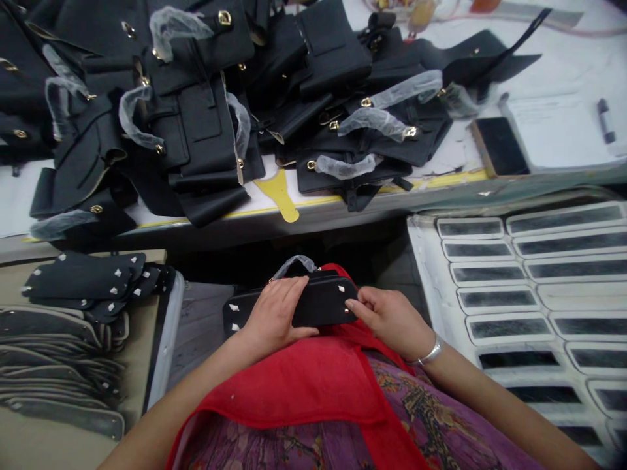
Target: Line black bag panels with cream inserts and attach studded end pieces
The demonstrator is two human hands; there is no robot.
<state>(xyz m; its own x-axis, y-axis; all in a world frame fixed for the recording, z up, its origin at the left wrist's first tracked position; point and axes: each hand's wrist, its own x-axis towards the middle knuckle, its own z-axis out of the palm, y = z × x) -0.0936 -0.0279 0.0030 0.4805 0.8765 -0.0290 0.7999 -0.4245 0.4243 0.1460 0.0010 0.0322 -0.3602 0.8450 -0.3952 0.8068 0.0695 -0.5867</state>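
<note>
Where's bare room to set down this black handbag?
Free: beige board at lower left, below the stacked panels; white tabletop beyond the papers and marker. Crowded: tabletop's left and middle, under handbags; right board, lined with black strips.

A dark phone (503,146) lies beside white papers (551,130).

Two hands (274,310); one held bag (321,303); one yellow cutout (279,192); one phone (504,147); one marker (606,121)
</note>
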